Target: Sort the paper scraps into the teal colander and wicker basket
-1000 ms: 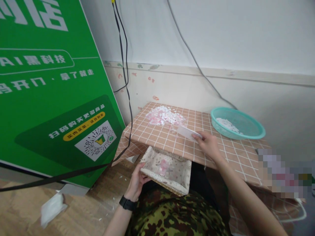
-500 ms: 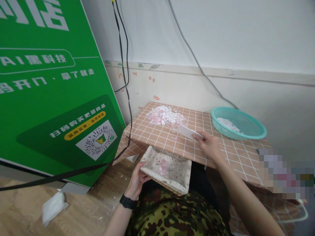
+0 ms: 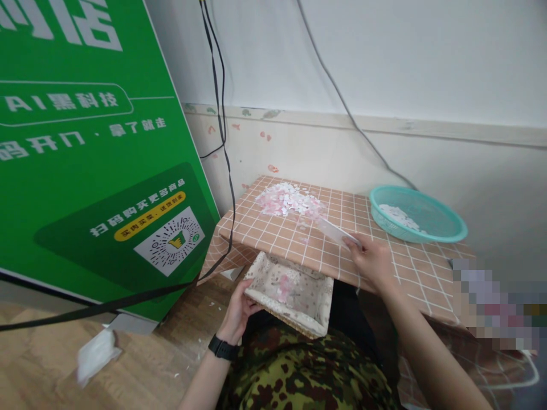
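My left hand (image 3: pixel 240 307) grips the left rim of a fabric-lined basket (image 3: pixel 314 319), held tilted just below the table's front edge. Some pink and white bits (image 3: pixel 285 285) lie inside it. In my right hand (image 3: pixel 370 257) is a flat white card-like piece (image 3: pixel 335 230), its far end down near the tabletop. Beyond that end, a heap of small white and pink pieces (image 3: pixel 288 200) is spread over the checked tablecloth (image 3: pixel 273 236).
A turquoise plastic basket (image 3: pixel 459 230) with white pieces in it stands at the table's right. A green cabinet (image 3: pixel 77 188) rises on the left, with black cords (image 3: pixel 233 199) hanging in front of the table corner. A white bag (image 3: pixel 98 356) lies on the floor.
My right hand has turned the white piece more on edge and shifted it slightly to the right. The basket in my left hand stays nearly where it was.
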The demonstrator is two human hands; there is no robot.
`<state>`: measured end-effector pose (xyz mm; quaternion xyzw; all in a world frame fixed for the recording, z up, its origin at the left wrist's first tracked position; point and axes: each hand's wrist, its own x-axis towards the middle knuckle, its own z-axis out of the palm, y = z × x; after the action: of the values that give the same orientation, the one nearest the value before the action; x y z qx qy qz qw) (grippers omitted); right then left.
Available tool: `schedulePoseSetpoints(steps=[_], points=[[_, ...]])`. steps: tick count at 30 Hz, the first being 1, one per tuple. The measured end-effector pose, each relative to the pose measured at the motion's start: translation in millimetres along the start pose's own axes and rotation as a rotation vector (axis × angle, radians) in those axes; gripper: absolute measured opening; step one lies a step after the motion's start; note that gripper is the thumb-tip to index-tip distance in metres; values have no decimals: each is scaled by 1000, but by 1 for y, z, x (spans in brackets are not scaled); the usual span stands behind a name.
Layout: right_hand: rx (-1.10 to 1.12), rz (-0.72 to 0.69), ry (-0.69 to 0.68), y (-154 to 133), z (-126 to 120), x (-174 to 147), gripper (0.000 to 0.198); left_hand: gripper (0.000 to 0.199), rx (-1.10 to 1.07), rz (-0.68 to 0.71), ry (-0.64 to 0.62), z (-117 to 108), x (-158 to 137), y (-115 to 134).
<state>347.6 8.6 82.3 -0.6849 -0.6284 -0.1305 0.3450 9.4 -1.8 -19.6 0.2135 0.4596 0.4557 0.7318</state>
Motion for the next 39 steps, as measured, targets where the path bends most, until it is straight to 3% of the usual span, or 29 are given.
schedulePoseSetpoints(steps=[4, 12, 20, 23, 28, 33, 39], points=[[-13, -76, -31, -6, 2, -14, 28, 33, -5, -4, 10, 0, 1, 1], [251, -158, -198, -35, 8, -9, 24, 33, -1, -7, 0, -1, 3, 3], [468, -192, -391, -48, -11, -12, 23, 35, 6, -8, 5, -1, 3, 3], [463, -117, -329, -44, -10, -6, 27, 35, 12, -7, 11, 0, 3, 3], [253, -3, -144, -24, 10, 21, 33, 31, 13, -3, 20, 1, 1, 3], [216, -58, -199, -19, 22, 37, 31, 32, 9, -18, 14, 3, -1, 4], [352, -78, -296, -19, 14, 36, 31, 32, 0, -14, 0, 2, -2, 5]])
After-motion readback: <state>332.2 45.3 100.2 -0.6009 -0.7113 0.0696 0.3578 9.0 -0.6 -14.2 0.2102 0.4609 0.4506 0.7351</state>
